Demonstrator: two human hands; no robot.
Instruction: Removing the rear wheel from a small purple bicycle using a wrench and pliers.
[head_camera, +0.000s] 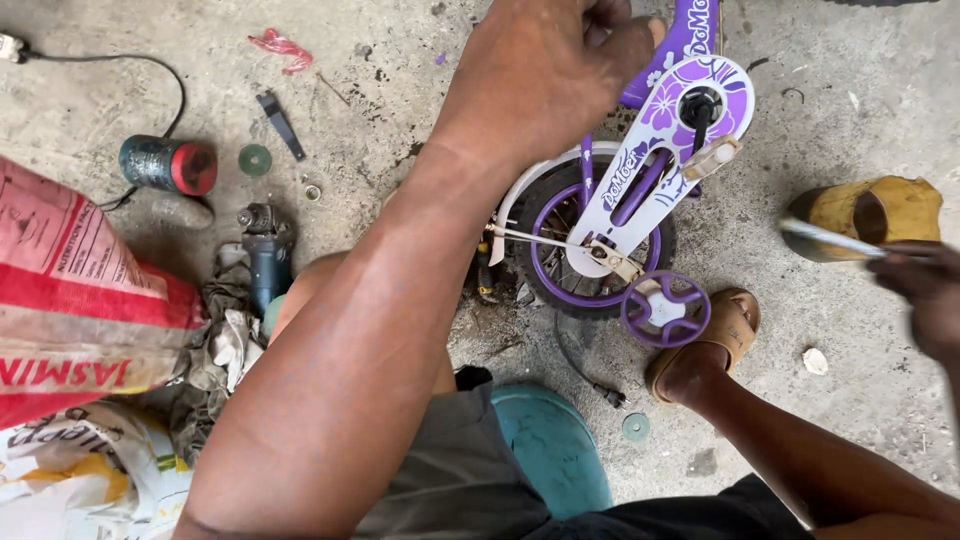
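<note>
On the concrete floor (400, 60) at far left lie a red and white sack (70, 290), a red-capped spool (168, 165) and an angle grinder (266, 255). The left hand (545, 65) reaches across the middle and closes around the purple frame of a small bike (640, 190), which lies on its side, far of centre, its training wheel (665, 308) near a sandalled foot (705, 340). At right, the blurred right hand (925, 285) grips a thin metal tool (830, 238) beside a yellow can (870, 215).
</note>
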